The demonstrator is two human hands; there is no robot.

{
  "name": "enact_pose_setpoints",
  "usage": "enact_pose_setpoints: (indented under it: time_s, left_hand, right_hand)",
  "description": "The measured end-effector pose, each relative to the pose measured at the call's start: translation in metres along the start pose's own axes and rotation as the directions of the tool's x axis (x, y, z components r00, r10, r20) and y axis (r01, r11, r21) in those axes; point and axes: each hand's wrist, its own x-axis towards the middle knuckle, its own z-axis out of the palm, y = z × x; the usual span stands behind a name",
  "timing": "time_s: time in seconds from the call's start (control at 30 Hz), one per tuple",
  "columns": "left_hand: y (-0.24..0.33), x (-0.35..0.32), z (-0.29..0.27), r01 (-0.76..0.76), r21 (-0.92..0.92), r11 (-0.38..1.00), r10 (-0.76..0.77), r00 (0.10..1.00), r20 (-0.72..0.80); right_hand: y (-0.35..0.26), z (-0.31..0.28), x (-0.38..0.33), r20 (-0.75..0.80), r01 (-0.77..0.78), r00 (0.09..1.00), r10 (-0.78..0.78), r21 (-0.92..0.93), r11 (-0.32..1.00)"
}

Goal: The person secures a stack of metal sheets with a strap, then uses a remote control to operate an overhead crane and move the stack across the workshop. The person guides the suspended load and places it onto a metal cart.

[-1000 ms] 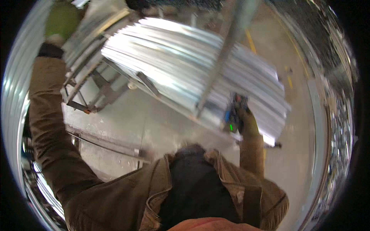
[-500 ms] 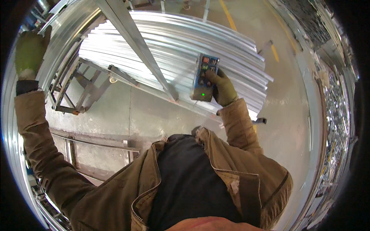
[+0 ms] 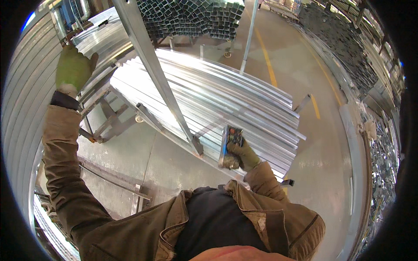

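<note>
The grey floor (image 3: 313,161) — shiny where light falls on it — carries yellow lines (image 3: 266,58) running toward its far edge. Along the floor's right edge lies a long heap of shiny metal pieces (image 3: 382,150), with a dark pile (image 3: 339,48) farther back. Near the far edge, a stack of square tubes (image 3: 191,19) stands above a small wheel (image 3: 227,54).

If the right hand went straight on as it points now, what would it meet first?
Probably the long silver metal post, ahead of the right hand and its blue boxy controller; depth is unclear.
</note>
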Motion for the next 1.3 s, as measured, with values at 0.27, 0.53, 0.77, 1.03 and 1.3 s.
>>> enact_pose_setpoints:
  time_s: [0.27,0.53,0.77,1.03,1.3]
  left_hand:
    - [0.001,-0.007,-0.023,0.04,0.003,0.999,-0.04,0.99,0.138]
    - [0.003,-0.015,-0.012,0.066,-0.007,0.998,-0.062,0.962,0.264]
    - [0.004,-0.022,-0.002,0.082,0.035,0.996,-0.089,0.906,0.413]
    - [0.0,-0.034,0.059,0.034,0.034,0.999,-0.046,0.883,0.468]
    - [0.02,-0.025,0.061,-0.016,0.086,0.996,-0.034,0.833,0.552]
  right_hand:
    - [0.006,-0.002,-0.016,0.14,-0.102,0.985,0.103,-0.015,0.995]
    - [-0.007,-0.002,-0.018,0.123,-0.132,0.984,0.128,0.022,0.991]
    - [-0.005,-0.009,-0.01,0.167,-0.138,0.977,0.134,0.014,0.99]
    - [-0.009,-0.03,-0.006,0.15,-0.123,0.982,0.119,0.023,0.992]
    - [-0.019,-0.047,-0.002,0.134,-0.149,0.98,0.147,0.001,0.989]
